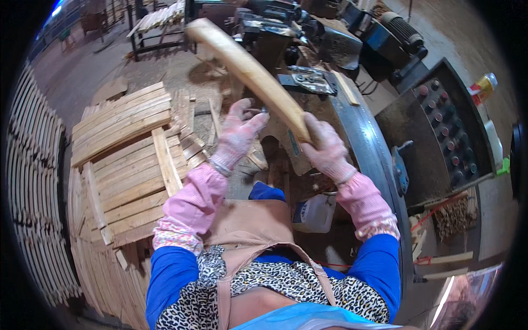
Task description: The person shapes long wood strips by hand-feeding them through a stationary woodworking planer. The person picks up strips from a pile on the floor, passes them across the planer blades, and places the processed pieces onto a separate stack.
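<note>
The long, curved, pale wooden stick (247, 69) sits gripped in the right hand (327, 146) (left hand (239, 132) fingers loosely spread, empty); a firm hold seems best.

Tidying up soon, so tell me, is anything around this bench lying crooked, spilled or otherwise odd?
Mostly the slat stack at the left: one slat lies crosswise over the rest and the layers are fanned unevenly. Wood scraps litter the right side below the control panel. The curved wooden piece in the right hand looks whole.
</note>
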Action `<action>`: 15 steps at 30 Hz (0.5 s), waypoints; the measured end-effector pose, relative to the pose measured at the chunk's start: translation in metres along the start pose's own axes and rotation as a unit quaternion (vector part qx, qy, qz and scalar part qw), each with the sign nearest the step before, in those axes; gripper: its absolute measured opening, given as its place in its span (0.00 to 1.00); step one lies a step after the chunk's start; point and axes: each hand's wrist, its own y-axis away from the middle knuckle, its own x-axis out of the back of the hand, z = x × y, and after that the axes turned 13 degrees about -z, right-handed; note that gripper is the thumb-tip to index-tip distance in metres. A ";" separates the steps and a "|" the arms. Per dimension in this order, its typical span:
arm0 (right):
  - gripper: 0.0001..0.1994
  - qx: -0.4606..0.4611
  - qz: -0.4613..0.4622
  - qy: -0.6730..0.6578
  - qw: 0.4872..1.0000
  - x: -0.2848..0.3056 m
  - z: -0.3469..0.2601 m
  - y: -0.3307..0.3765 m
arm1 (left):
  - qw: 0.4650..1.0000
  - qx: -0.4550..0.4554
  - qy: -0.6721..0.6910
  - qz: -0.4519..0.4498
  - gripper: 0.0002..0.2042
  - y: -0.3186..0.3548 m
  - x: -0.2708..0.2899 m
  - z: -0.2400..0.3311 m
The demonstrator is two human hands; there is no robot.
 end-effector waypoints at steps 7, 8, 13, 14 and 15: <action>0.36 -0.357 0.027 0.004 0.934 0.082 0.074 0.218 | 0.656 0.356 -0.632 0.207 0.44 0.037 0.164 0.030; 0.36 -0.335 0.044 -0.016 0.941 0.072 0.113 0.259 | 0.592 0.363 -0.665 0.276 0.46 0.048 0.206 -0.002; 0.32 -0.397 0.019 0.127 0.909 0.063 0.156 0.206 | 0.588 0.433 -0.638 0.242 0.43 0.042 0.219 -0.003; 0.33 -0.374 0.055 0.143 0.915 0.061 0.169 0.175 | 0.586 0.443 -0.636 0.236 0.42 0.041 0.220 0.001; 0.34 -0.337 0.112 0.135 0.925 0.056 0.192 0.150 | 0.592 0.443 -0.629 0.243 0.41 0.039 0.219 0.005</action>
